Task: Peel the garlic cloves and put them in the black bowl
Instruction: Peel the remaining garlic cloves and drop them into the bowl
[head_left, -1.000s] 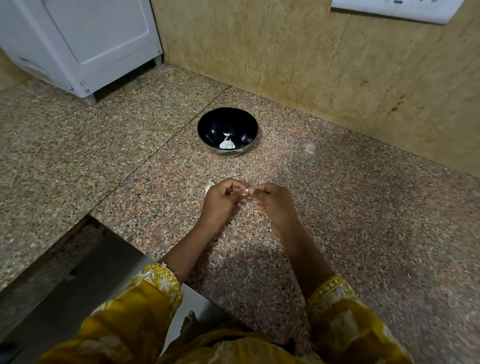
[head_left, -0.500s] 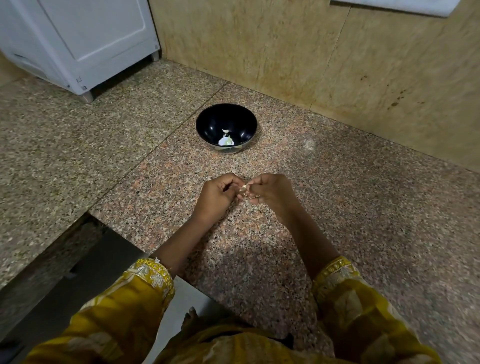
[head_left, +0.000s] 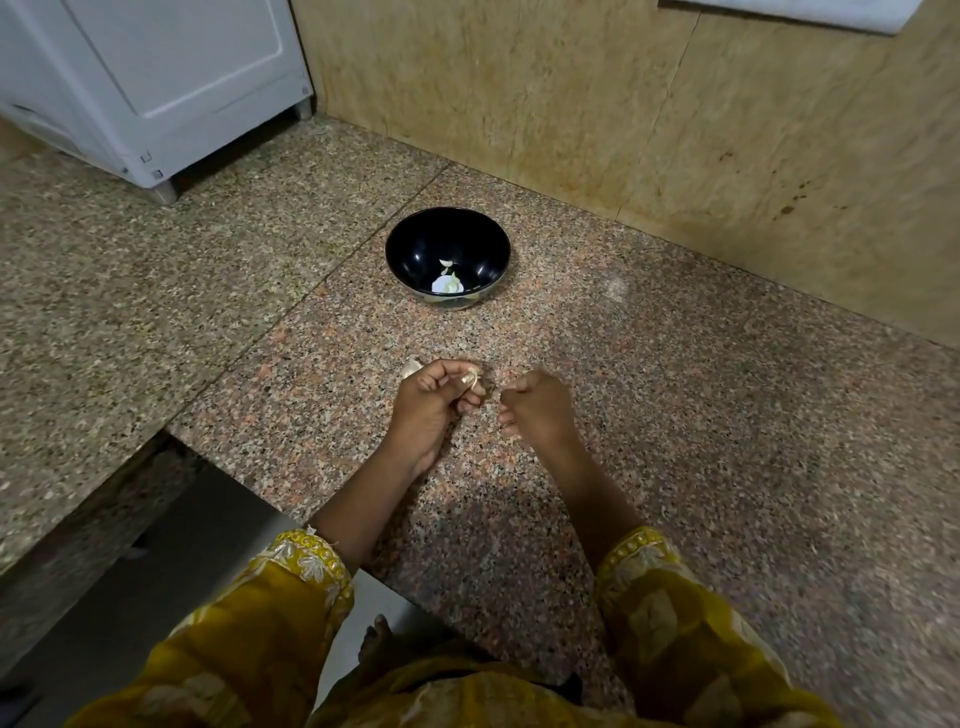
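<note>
While the garlic clove (head_left: 470, 378) is pinched by the left hand (head_left: 441, 402) on the near side of the black bowl (head_left: 410, 244), the fingers of the right hand (head_left: 537, 405) are curled, on what cannot be told. With a slackened pinch, the clove could be dropped short.

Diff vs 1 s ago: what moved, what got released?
The right hand let go of the garlic clove and drew off to the right, fingers curled; peel in it, unclear. The left hand keeps pinching the clove. The black bowl and the white pieces in it stayed put.
</note>
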